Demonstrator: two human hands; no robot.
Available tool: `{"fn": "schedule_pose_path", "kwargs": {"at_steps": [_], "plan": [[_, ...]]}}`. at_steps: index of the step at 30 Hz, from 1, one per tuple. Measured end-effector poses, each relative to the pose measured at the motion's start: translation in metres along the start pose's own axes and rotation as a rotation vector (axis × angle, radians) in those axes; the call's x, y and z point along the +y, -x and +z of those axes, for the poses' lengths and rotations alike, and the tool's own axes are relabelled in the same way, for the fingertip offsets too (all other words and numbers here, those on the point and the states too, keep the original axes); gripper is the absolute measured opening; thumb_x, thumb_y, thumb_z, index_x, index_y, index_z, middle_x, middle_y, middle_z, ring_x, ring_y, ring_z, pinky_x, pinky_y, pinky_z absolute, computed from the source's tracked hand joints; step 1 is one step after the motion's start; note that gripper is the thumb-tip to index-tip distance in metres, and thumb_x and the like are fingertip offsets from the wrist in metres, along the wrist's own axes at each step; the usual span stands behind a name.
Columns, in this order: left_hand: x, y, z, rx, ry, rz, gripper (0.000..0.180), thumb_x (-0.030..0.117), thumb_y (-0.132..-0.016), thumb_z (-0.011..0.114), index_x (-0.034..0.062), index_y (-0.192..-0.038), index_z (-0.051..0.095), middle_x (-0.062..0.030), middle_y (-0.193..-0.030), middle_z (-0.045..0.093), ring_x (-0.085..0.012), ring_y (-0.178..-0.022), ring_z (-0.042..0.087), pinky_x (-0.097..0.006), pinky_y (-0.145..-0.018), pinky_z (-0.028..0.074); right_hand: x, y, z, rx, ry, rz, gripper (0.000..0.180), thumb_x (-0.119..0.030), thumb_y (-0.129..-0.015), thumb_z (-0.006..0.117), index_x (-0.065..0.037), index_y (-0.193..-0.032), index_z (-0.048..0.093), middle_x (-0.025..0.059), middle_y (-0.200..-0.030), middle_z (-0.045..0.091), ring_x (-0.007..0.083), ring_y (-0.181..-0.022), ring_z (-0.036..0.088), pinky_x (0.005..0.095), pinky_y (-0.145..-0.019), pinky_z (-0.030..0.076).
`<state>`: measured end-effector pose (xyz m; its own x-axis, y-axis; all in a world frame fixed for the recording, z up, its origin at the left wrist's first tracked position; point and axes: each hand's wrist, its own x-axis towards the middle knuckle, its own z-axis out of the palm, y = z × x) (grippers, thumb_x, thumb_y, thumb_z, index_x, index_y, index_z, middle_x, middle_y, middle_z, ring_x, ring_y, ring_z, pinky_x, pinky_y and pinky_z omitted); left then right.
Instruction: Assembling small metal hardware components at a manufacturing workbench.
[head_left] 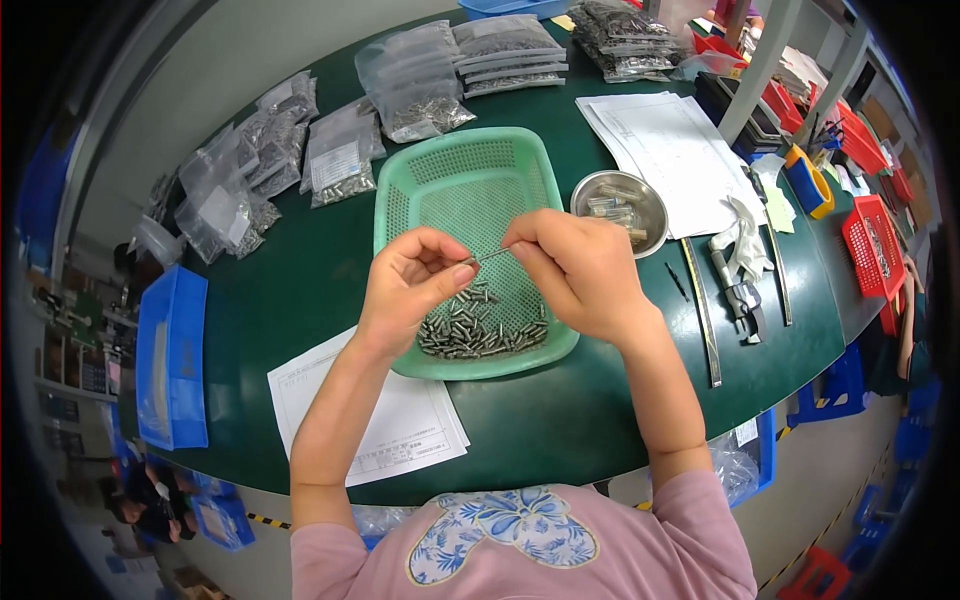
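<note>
both hands (415, 280) (575, 270) pinched on a thin metal pin (490, 256), above green basket (470, 190), inside its rim

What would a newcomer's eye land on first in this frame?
Two hands meet mid-frame, the left hand and right hand pinching a thin metal pin between them. Below sits a green mesh basket with small metal parts heaped at its near edge.

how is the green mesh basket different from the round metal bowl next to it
The green mesh basket is rectangular, perforated plastic; the round metal bowl is solid and shiny. The basket is much larger than the bowl. The basket holds a loose heap of small metal pins at its near end, under both hands; the bowl holds only a few pieces. Both sit on the dark green table and hold small metal parts.
</note>
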<state>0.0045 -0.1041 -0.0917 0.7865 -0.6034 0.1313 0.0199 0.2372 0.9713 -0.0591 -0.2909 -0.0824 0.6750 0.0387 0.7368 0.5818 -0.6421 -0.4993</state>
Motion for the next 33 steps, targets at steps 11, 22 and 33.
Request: {"fn": "schedule_pose_path", "kwargs": {"at_steps": [11,22,33], "plan": [[-0.007,0.006,-0.001,0.043,0.013,0.103,0.013,-0.002,-0.076,0.066,-0.0019,-0.087,0.060,-0.0080,-0.083,0.062,-0.0120,-0.076,0.060,-0.023,-0.070,0.050,-0.002,0.004,0.009,0.037,0.034,-0.062,0.005,-0.008,-0.076,0.060,-0.007,-0.078,0.056,0.0058,-0.066,0.059,0.0253,-0.052,0.056,0.0330,-0.045,0.043],[-0.007,-0.001,-0.001,0.090,-0.034,0.140,0.012,-0.003,-0.076,0.065,-0.0045,-0.087,0.060,-0.0103,-0.081,0.064,-0.0135,-0.075,0.062,-0.023,-0.069,0.051,-0.009,0.006,0.023,0.151,0.258,-0.071,0.011,-0.003,-0.068,0.056,-0.008,-0.077,0.056,0.0045,-0.059,0.052,0.0213,-0.047,0.052,0.0318,-0.044,0.040],[-0.046,-0.037,-0.027,-0.088,-1.159,-0.061,0.013,0.002,-0.075,0.064,0.0019,-0.087,0.061,-0.0061,-0.083,0.064,-0.0151,-0.079,0.061,-0.028,-0.072,0.049,0.013,-0.001,-0.002,0.212,0.120,0.291,0.004,-0.011,-0.081,0.057,-0.007,-0.082,0.059,0.0075,-0.064,0.060,0.0247,-0.054,0.058,0.0339,-0.047,0.042]]}}
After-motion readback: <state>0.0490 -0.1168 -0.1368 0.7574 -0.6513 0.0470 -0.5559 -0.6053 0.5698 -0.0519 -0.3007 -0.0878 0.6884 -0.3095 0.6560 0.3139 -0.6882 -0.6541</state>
